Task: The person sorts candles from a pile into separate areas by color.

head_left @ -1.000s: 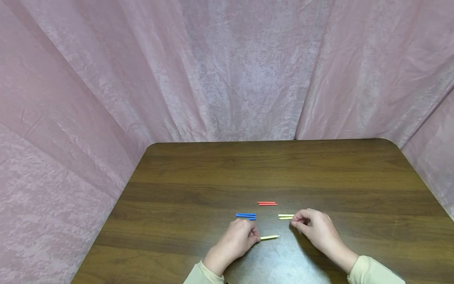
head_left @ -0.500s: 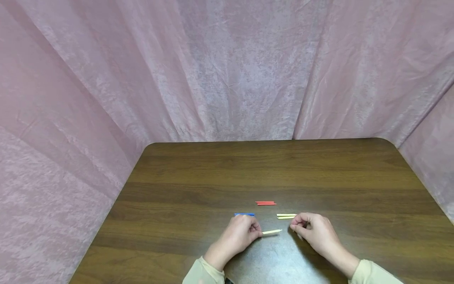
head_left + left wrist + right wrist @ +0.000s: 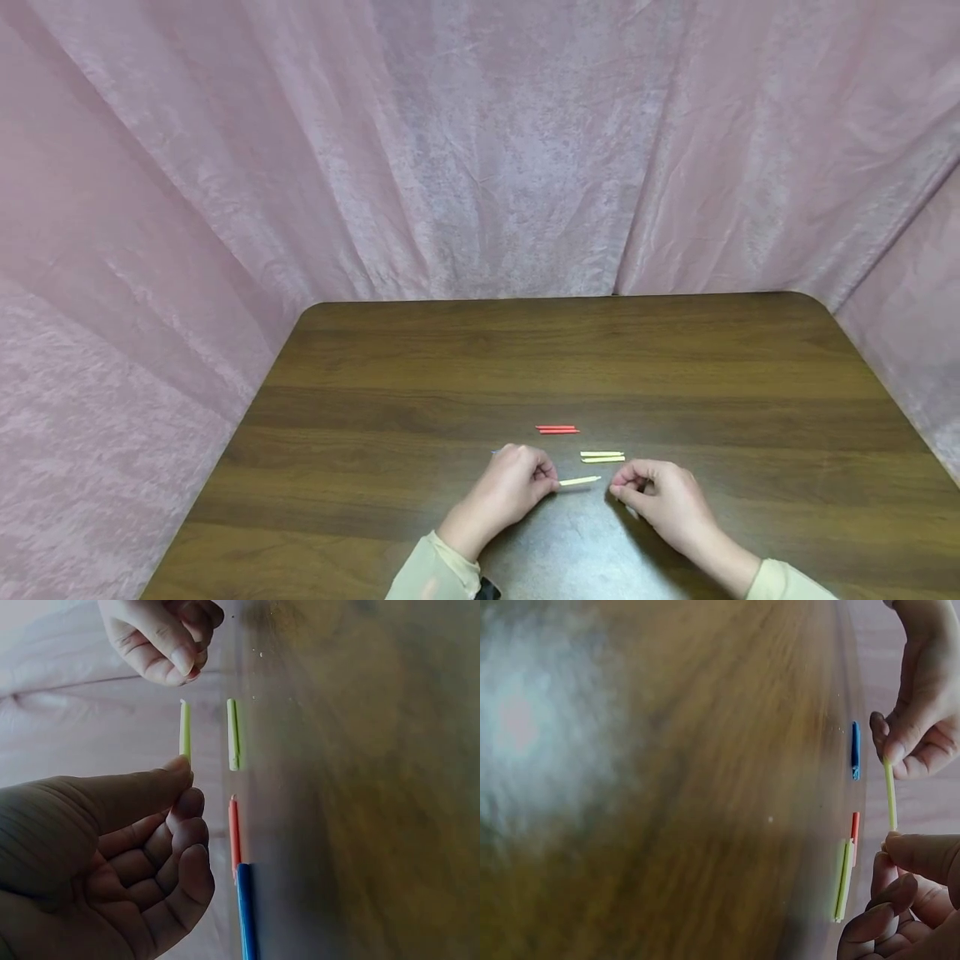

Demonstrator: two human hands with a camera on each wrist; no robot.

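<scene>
A thin yellow candle [image 3: 579, 481] with a small pale wick is pinched at one end between the thumb and index finger of my left hand [image 3: 510, 483], raised off the table. Its wick end points at my right hand [image 3: 663, 500], whose thumb and fingertips are drawn together with nothing visible between them. In the left wrist view a small gap separates the wick from those fingertips. Two yellow candles [image 3: 602, 457] lie side by side beyond my hands. In the head view my left hand hides nearly all of the blue candles [image 3: 856, 750], which show in both wrist views.
Two red candles [image 3: 557, 430] lie parallel, farther back on the brown wooden table [image 3: 480, 358]. Pink curtains [image 3: 495, 150] hang behind the table and at its sides. A dark band [image 3: 487, 588] shows at my left sleeve.
My left hand has lifted the yellow candle and moved it slightly forward and right, covering the blue candles. My right hand has drawn back a little from the two yellow candles.
</scene>
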